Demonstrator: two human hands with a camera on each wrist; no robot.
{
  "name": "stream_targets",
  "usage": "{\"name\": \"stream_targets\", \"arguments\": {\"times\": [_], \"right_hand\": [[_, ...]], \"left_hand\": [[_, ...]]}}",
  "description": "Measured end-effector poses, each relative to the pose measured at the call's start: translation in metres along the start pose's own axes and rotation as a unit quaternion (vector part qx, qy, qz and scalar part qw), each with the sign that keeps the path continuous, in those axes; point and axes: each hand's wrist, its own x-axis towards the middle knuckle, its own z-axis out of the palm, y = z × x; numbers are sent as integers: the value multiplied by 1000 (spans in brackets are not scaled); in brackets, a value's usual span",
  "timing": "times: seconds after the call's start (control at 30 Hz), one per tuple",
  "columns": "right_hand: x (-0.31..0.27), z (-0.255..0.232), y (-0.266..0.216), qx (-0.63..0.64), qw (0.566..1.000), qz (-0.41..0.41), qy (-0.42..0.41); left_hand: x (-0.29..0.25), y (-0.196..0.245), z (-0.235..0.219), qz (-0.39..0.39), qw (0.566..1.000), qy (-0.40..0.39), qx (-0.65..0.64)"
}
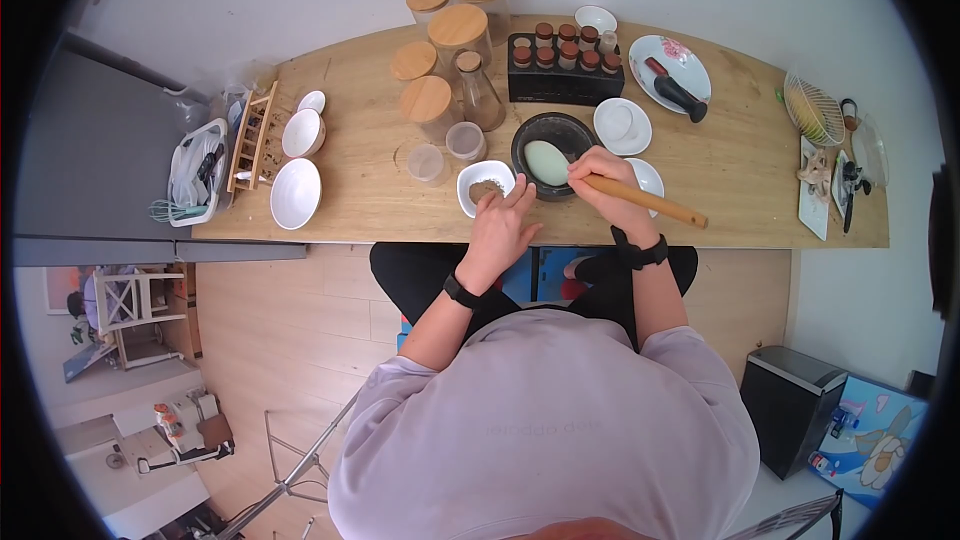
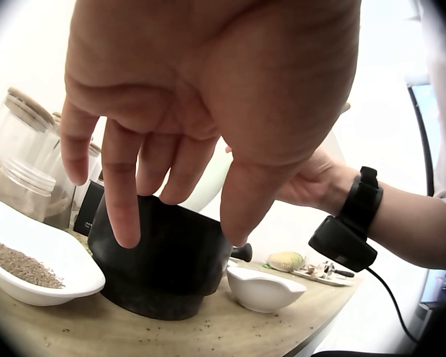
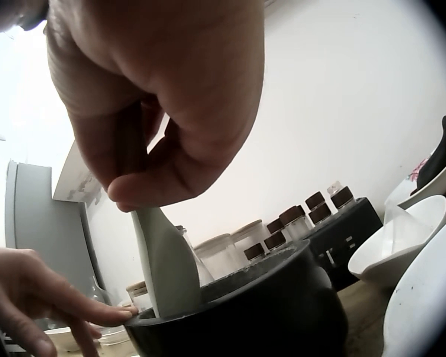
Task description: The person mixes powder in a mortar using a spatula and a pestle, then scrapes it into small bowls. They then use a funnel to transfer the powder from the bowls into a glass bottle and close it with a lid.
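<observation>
The right hand (image 1: 606, 186) grips a spatula with a wooden handle (image 1: 650, 200) and a pale green head (image 1: 547, 163), which stands inside a black mortar (image 1: 519, 145). In the right wrist view the green head (image 3: 166, 268) leans against the mortar's near inner side. The left hand (image 1: 497, 232) has its fingers spread and loosely bent, holding nothing, with fingertips at the mortar's rim and over the edge of a white bowl (image 1: 467, 202). Brown ground spice (image 2: 22, 266) lies in that bowl.
Glass jars with wooden lids (image 1: 427, 100) and a black spice rack (image 1: 565, 89) stand behind. White dishes (image 1: 622, 127) sit right of the mortar, a floral plate (image 1: 670, 50) beyond them. White bowls (image 1: 296, 194) and a wooden rack (image 1: 250, 140) are at the left.
</observation>
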Motion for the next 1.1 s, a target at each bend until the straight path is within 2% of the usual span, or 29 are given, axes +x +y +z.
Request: {"name": "stream_targets", "arguments": {"times": [0.07,0.1,0.2,0.33,0.47,0.5,0.6,0.73,0.87,0.97,1.07,1.1], "right_hand": [[-2,-10,10,-5,1000,19,-6],[0,-14,16,-28,1000,-3,1],[10,-20,8,104,980,168,36],[35,-12,19,142,970,187,63],[56,-9,29,113,975,172,87],[57,-10,33,69,982,142,99],[46,-16,43,32,984,137,113],[26,-2,24,-25,986,78,147],[23,14,13,-48,978,91,182],[30,7,1,88,969,178,149],[29,-11,19,103,971,204,64],[28,-17,23,75,978,187,45]], "left_hand": [[0,0,0,-1,1000,-2,1],[0,0,0,0,1000,-3,3],[2,2,-2,-2,1000,-14,4],[0,1,-1,0,1000,-4,0],[0,0,1,0,1000,-7,-3],[0,-1,2,3,1000,-2,-3],[-1,-2,2,-1,1000,-7,-2],[-1,-3,3,3,1000,-1,-5],[0,-1,0,-4,1000,-4,-10],[-1,-1,0,-4,1000,-5,-10],[0,-1,1,-4,1000,-2,-9],[1,0,-1,-4,1000,-4,-7]]}}
